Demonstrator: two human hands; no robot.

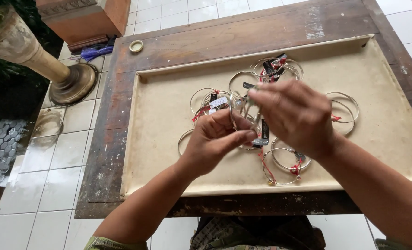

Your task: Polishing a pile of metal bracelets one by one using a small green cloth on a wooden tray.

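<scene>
1. Thin silver metal bangle [235, 112], round, held upright between both hands above the middle of the shallow cream-coloured tray [169, 153]. A small dark tag [260, 141] on red thread hangs just below it.
2. Left hand [215, 139]: closed, thumb and fingers pinching the near edge of the bangle.
3. Right hand [296, 115]: curled, fingertips meeting at the bangle's top; what they pinch is hidden, so the grip cannot be told exactly.
4. Handling judgement: a thin hoop like this is best steadied by one hand at the rim while the other works with fingertips only, kept low over the tray so a slip lands on it.
5. Loose silver bangles with red threads and dark tags [275, 69], in clusters at the tray's far middle; more [287, 162] lie near the tray's front edge, under the right hand.
6. Pair of plain silver bangles [347, 111], right of the tray's centre.
7. Worn dark wooden table [108, 153], bearing the tray.
8. Small round pale lid [136, 46], on the table beyond the tray's far left corner.
9. Brass-coloured stand base [74, 83], on white tiles left of the tray.
</scene>
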